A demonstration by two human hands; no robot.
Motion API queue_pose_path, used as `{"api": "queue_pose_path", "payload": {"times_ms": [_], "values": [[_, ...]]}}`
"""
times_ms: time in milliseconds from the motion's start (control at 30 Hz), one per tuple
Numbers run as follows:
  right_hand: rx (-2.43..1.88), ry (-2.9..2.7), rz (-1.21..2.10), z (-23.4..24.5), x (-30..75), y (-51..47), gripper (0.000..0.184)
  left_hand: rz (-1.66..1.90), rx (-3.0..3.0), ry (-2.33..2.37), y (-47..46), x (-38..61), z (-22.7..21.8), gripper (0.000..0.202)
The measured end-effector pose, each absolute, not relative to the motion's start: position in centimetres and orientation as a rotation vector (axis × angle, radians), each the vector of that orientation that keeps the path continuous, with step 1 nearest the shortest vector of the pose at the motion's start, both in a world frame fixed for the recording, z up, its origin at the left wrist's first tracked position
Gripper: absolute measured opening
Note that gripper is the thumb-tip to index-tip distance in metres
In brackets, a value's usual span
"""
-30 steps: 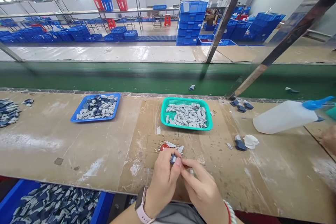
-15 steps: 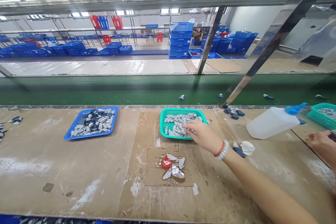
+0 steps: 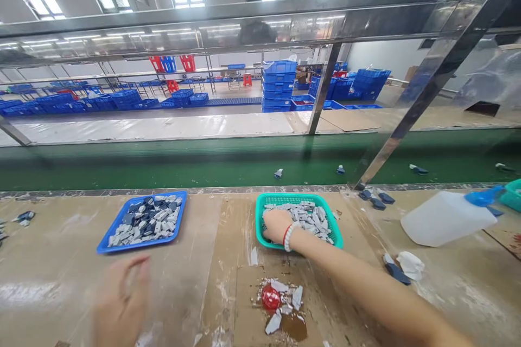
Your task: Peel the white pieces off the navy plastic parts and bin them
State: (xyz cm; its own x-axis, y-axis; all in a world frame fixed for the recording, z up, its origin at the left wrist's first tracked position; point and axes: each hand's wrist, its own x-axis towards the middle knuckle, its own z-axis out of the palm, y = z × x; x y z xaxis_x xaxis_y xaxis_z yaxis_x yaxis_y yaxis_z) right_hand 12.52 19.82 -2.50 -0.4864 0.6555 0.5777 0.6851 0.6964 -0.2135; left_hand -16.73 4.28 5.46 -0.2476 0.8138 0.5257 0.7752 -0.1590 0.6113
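Observation:
My right hand [image 3: 277, 226] reaches into a green mesh basket [image 3: 260, 238] of small light-grey pieces [image 3: 317, 219]. Its fingers are curled down among the pieces at the basket's left side; the fingertips and anything in them are hidden. Low on the left, my left hand [image 3: 122, 298] is raised over the table, smeared by motion, thumb and a finger curving toward each other. Nothing can be made out in it. Between and nearer to me, a round red thing [image 3: 271, 296] sits among a few grey pieces [image 3: 273, 322] on a wet cardboard patch [image 3: 248, 309].
A blue tray [image 3: 106, 243] of grey and dark-blue pieces stands left. To the right lies a white bottle [image 3: 442, 219] with a blue nozzle, near a crumpled white wad [image 3: 411, 264] and dark pieces. Behind runs a green belt [image 3: 220, 165] with spaced parts; a slanted metal post [image 3: 391, 146] rises there.
My right hand has moved left and deeper into the green basket. My left hand has come into view at lower left. The view has tilted up, and another person's hand at right is gone.

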Motion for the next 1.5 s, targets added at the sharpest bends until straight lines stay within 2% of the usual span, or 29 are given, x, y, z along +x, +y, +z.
{"api": "queue_pose_path", "payload": {"times_ms": [67,133,267,367,433,567,633,833,1033,1167,1267,1367,1500], "values": [[-1.033,-2.218,-0.097,-2.8,12.2,20.0,0.049,1.109,2.324,1.851,10.9,-14.2,5.0,0.028],[-1.055,-2.173,-0.122,-2.9,11.7,20.2,0.041,0.884,2.488,1.668,18.1,-10.6,4.5,0.022],[-1.087,-2.115,-0.124,-2.3,11.7,20.4,0.03,0.5,2.687,1.387,29.9,-3.1,3.1,0.025],[-1.068,-2.137,-0.081,-0.8,13.3,19.3,0.022,0.353,2.708,1.325,34.7,0.1,2.1,0.025],[-1.044,-2.19,0.108,0.2,15.4,17.9,0.015,0.331,2.691,1.322,36.2,1.0,1.8,0.029],[-1.022,-2.117,0.871,0.8,20.2,14.0,0.013,0.365,2.635,1.331,37.2,0.6,1.8,0.032],[-1.043,-2.024,0.995,-0.2,22.0,11.9,0.014,0.389,2.601,1.345,37.2,-0.3,1.9,0.032],[-1.205,-1.934,0.71,-4.9,23.6,6.3,0.018,0.572,2.464,1.406,32.2,-5.0,2.9,0.03],[-1.441,-1.865,0.688,-5.3,24.3,4.3,0.026,0.83,2.129,1.383,17.9,-10.1,3.5,0.028],[-1.354,-1.886,0.785,-4.1,22.9,3.3,0.017,1.064,1.562,1.256,7.4,-11.0,1.3,0.028],[-1.207,-1.959,0.741,-3.9,20.7,1.8,0.016,1.142,1.216,1.236,1.4,-10.0,-1.0,0.029],[-1.108,-2.049,0.621,-4.6,19.1,0.7,0.021,1.222,1.01,1.267,-2.3,-8.6,-2.4,0.024],[-1.099,-2.155,0.491,-5.2,18.9,0.2,0.024,1.317,0.853,1.267,-4.4,-7.5,-2.6,0.027]]}}
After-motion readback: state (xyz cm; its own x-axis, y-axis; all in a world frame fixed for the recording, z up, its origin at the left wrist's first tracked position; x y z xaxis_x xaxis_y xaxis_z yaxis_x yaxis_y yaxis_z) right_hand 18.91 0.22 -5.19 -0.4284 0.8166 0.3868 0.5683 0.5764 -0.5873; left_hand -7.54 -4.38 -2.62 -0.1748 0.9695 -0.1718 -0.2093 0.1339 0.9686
